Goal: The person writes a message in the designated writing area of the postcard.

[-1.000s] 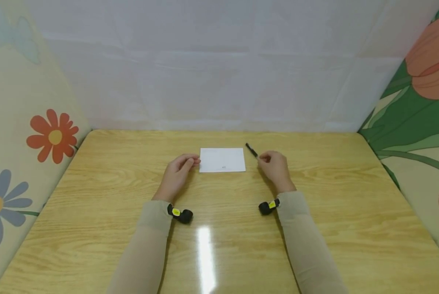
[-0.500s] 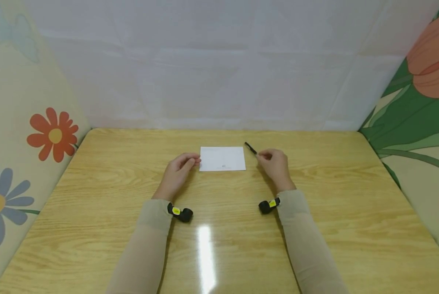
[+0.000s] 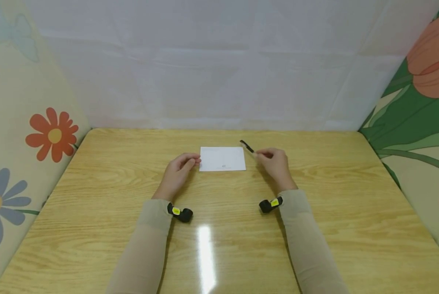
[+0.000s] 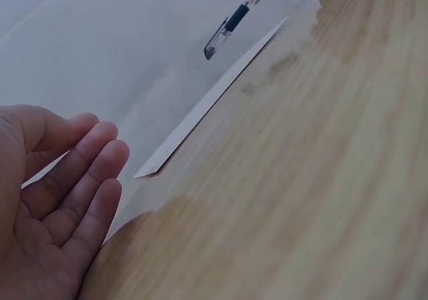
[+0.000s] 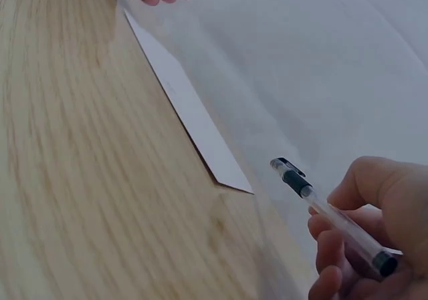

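Note:
A flat white rectangle of paper (image 3: 222, 159), with a small grey mark near its front edge, lies on the wooden table (image 3: 226, 196). My left hand (image 3: 179, 171) rests beside its left edge, fingers relaxed and holding nothing; the left wrist view shows the fingertips (image 4: 107, 150) a little short of the paper's corner. Just right of the paper, my right hand (image 3: 275, 166) pinches a pen (image 5: 341, 226) between thumb and fingers. The pen has a clear barrel, a dark grip and a clipped cap over its far end, which points up and left above the paper's back right corner.
A pale cloth backdrop (image 3: 219, 81) rises along the table's back edge. Flower-printed panels stand left (image 3: 10, 134) and right (image 3: 417, 122). A black camera is strapped at each wrist, and bright glare (image 3: 206, 257) streaks the front of the table.
The pen's capped end has swung slightly left and away from me, toward the paper's back right corner. The left hand and paper have stayed in place.

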Motion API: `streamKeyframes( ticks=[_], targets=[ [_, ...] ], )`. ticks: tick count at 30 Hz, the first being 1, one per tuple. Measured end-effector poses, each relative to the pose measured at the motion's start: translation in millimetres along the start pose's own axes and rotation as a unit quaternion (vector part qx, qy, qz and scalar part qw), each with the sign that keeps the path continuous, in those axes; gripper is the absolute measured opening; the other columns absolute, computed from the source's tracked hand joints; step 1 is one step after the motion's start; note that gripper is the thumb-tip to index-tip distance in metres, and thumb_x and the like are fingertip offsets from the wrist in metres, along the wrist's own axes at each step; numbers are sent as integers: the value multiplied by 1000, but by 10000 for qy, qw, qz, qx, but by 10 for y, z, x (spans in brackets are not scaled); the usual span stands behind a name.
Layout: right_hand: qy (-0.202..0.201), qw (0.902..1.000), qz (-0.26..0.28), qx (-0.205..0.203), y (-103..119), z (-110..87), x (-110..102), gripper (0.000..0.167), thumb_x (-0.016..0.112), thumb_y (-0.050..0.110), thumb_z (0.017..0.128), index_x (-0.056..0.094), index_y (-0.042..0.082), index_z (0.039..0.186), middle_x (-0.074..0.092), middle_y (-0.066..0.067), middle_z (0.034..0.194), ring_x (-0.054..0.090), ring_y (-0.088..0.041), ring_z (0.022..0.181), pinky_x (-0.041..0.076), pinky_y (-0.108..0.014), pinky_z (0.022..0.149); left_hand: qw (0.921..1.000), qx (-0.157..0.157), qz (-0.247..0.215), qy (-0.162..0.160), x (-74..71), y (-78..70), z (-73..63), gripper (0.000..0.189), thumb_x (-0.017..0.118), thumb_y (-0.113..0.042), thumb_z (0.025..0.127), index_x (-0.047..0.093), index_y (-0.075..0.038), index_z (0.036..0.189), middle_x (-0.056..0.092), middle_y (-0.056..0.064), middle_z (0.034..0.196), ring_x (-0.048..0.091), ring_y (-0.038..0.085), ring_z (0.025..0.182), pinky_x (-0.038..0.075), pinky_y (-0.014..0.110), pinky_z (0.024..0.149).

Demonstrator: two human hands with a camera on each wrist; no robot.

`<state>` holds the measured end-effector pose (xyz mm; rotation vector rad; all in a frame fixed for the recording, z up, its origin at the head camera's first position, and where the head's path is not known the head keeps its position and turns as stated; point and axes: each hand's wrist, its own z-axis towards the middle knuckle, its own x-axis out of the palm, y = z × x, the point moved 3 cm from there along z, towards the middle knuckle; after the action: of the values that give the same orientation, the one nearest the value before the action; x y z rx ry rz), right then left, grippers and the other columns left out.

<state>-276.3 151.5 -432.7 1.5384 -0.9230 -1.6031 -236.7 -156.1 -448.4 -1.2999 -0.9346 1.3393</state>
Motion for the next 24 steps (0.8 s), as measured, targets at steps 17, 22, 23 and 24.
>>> streamKeyframes(
  ticks=[17,22,23,24],
  targets=[
    [533,9969,545,-184,74,-8,150,20,66,8,95,77,-2,109,72,-14,102,57,-15,85,46,-22,70,9998,55,-62,-198,12,-41,-6,31,49,-11,108,63,9,126,66,26,119,65,29,111,52,24,96],
    [678,9951,711,-94,95,-28,185,19,67,9,96,77,-1,107,71,-10,100,54,-14,83,44,-22,68,9998,70,-89,-161,17,-46,-4,32,50,-14,108,62,9,128,65,25,121,65,29,113,52,24,97],
    [713,9949,716,-76,99,-30,190,19,67,9,96,77,0,107,71,-9,101,53,-13,84,44,-21,69,9998,60,-95,-146,17,-44,-2,33,51,-15,108,62,8,128,65,25,122,65,28,113,52,24,97],
    [760,9944,728,-48,103,-34,195,18,67,10,96,78,0,108,71,-8,101,53,-13,83,44,-22,68,9999,41,-98,-137,18,-41,0,33,52,-16,107,62,8,128,65,24,122,65,26,112,52,24,97]
  ],
)
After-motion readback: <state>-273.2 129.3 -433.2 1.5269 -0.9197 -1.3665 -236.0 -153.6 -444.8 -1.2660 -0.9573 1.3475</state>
